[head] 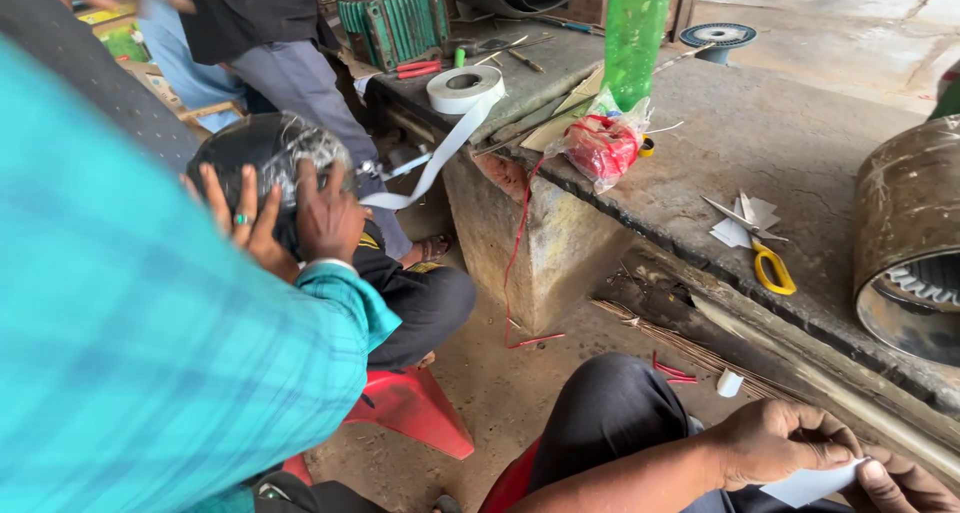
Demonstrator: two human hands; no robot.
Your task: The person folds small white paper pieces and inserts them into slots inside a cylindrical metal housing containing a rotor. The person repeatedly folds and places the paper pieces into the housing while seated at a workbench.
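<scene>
Head view looked down past a dark trouser knee [610, 403] to the person's own two hands, low in the right corner. The left hand [780, 441] was closed, thumb and forefinger pinching one end of a small white paper slip [808, 485]. The right hand [900, 485], partly cut off by the frame edge, had its fingers curled onto the other end of the same slip. So the slip sat between both hands, held in the air near the knee and just below the edge of the concrete bench [760, 143].

On that bench lay yellow-handled scissors [770, 263] touching a few cut white paper pieces [745, 223]. Further back stood a green plastic bottle [635, 33], with a clear bag of red wire [600, 148] at its foot. A roll of white tape [465, 88] sat near the bench's far end, its loose tail hanging off. A big rusty metal cylinder [905, 233] rested at the right.

To the left, a co-worker in a teal checked sleeve [150, 323] filled much of the view. That co-worker's hand [325, 218] lay flat on a black round object wrapped in plastic film [270, 153], and a ringed hand [240, 218] lay beside it. A red stool [415, 408] stood on the dirt floor.
</scene>
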